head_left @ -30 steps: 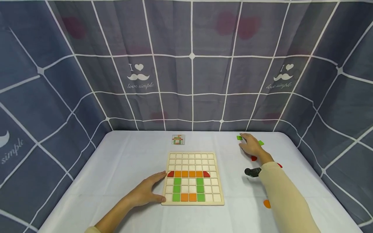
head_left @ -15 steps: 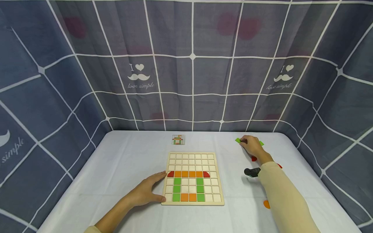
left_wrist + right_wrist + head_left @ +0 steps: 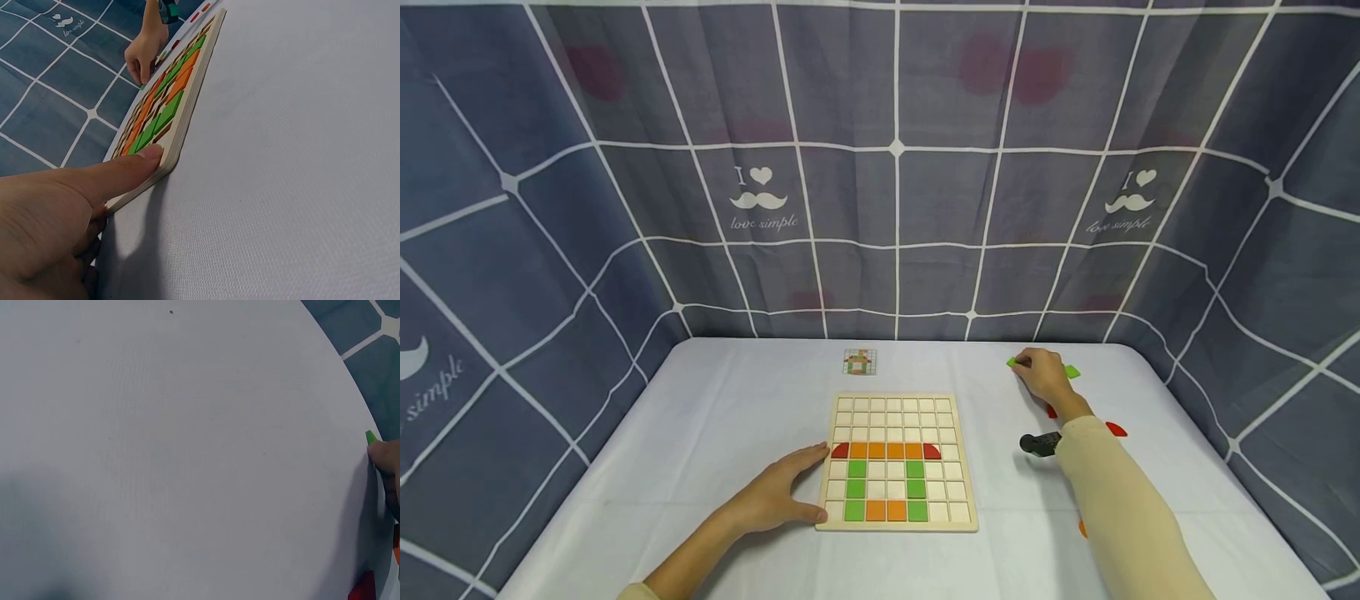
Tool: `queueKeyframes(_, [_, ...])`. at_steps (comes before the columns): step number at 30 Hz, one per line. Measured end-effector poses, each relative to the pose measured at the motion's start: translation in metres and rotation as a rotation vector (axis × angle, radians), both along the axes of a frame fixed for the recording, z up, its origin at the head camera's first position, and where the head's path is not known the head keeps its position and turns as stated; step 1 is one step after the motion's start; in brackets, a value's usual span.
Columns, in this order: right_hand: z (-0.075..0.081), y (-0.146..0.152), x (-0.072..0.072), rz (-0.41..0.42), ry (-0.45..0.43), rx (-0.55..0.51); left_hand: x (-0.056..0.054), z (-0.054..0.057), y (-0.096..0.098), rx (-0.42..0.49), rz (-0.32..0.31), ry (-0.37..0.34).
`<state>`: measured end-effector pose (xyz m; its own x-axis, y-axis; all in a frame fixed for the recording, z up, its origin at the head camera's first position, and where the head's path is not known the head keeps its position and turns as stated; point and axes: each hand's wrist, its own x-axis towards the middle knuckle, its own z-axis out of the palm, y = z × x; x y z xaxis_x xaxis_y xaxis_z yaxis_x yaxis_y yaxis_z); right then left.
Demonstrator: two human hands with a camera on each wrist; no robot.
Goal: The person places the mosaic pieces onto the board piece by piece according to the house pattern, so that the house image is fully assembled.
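A wooden grid board (image 3: 966,492) lies on the white table, with green, orange and red flat tiles set in several of its cells. At its left edge rests my left hand (image 3: 775,492); in the left wrist view the thumb (image 3: 128,174) lies on the board's corner, while the other fingers are mostly hidden. Back right, my right hand (image 3: 1041,373) pinches a green tile (image 3: 1011,362) at the tabletop. The right wrist view shows that green tile (image 3: 371,437) sticking out past a fingertip. A second green tile (image 3: 1072,372) lies just right of the hand.
A small pattern card (image 3: 860,362) lies behind the board. Red pieces (image 3: 1116,429) and an orange piece (image 3: 1082,529) lie near the right forearm, partly covered. A black device (image 3: 1040,445) juts from the right wrist. Grey checked curtains (image 3: 940,275) stand around the table.
My right hand has closed its fingers on the green tile, which has turned and shifted slightly. The right forearm has moved a little left, uncovering more of a red piece. The left hand stays put.
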<state>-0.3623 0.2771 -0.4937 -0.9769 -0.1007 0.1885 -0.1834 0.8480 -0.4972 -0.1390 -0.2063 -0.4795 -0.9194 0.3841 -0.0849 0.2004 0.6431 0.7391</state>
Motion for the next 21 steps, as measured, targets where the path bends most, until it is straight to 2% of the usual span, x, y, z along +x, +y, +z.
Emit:
queueKeyframes(5, [-0.001, 0.002, 0.003, 0.000, -0.036, -0.048, 0.001, 0.000, 0.001, -0.010, 0.007, -0.009])
queueKeyframes(12, [0.006, 0.008, 0.008, 0.038, -0.106, -0.182, 0.003, 0.000, 0.001, -0.006, 0.014, -0.017])
queueKeyframes(21, [0.022, 0.001, 0.012, 0.132, -0.078, -0.251, 0.001, 0.001, 0.002, -0.009, 0.014, -0.005])
